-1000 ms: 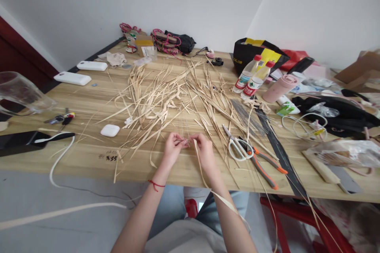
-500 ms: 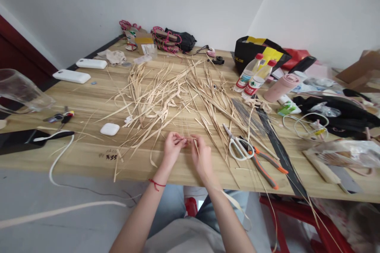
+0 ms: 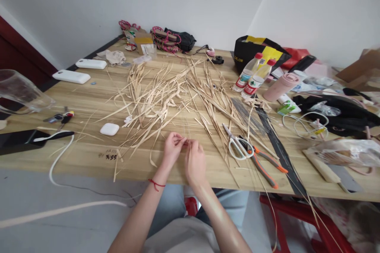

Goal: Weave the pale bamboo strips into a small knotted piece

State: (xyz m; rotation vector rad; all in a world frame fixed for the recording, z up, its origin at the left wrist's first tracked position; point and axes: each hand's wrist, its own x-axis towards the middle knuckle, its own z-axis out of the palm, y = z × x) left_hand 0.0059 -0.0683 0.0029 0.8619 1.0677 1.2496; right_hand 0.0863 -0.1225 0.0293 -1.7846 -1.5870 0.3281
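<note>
Close together above the table's front edge, my left hand (image 3: 172, 148) and my right hand (image 3: 196, 162) meet at the fingertips. Both are closed in a pinch on thin straw strips (image 3: 184, 127), whose fine ends stick up beyond the fingers. What exactly lies between the fingertips is too small to make out. Past the hands spreads a loose heap of dry straw strips (image 3: 208, 91). On that heap rests a pale braided straw piece (image 3: 169, 102). White-handled scissors (image 3: 239, 146) and orange-and-grey pliers (image 3: 265, 166) lie to the right of my right hand.
A white earbud case (image 3: 109, 129) lies left of the straw. Two plastic bottles (image 3: 252, 79), a pink tumbler (image 3: 280, 87) and a black-and-yellow bag (image 3: 255, 53) stand at the back right. A clear pitcher (image 3: 20, 93) is at the left edge, near keys (image 3: 59, 117).
My right hand has turned and shifted left, closer to my left hand. The long strip that trailed along my right forearm no longer shows there. My left hand stays in place.
</note>
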